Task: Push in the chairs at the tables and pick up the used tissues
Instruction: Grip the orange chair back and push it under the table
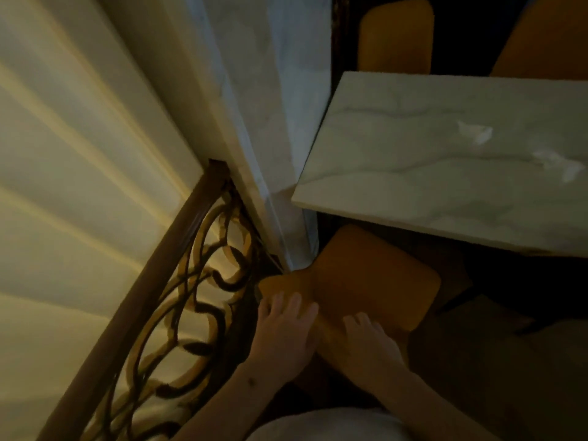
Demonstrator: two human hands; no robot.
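Both hands on the chair back
Left hand (284,326) and right hand (369,340) press orange chair (375,275), fingers straight, near the marble desk (445,167).

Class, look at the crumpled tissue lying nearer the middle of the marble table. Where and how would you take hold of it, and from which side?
Pinch the raised, crumpled peak of the tissue from straight above with fingertips. It lies low on the flat marble table, so there is probably no edge to slide under. Reach over the near table edge past the orange chair; both hands, left hand and right hand, are on that chair.
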